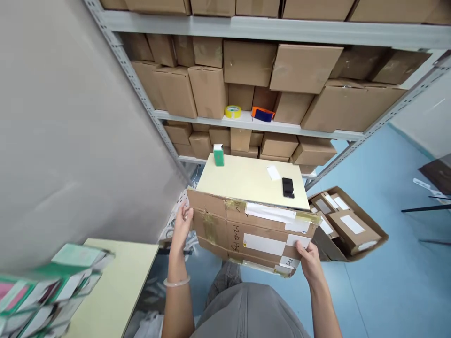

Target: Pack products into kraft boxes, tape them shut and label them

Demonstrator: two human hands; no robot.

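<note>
A flattened cardboard box with white labels, brown tape and black handwriting is held up in front of my body. My left hand grips its left edge, thumb on the near face. At the right end, my right hand is closed on the cardboard near the lower corner, thumb over a label. Just beyond it, a pale yellow table carries a green and white small box, a black phone and a white slip of paper.
A metal shelf rack full of cardboard boxes stands ahead, holding yellow tape and an orange-blue tape dispenser. On the right is an open carton of labelled boxes. Left, a second table bears blurred green boxes.
</note>
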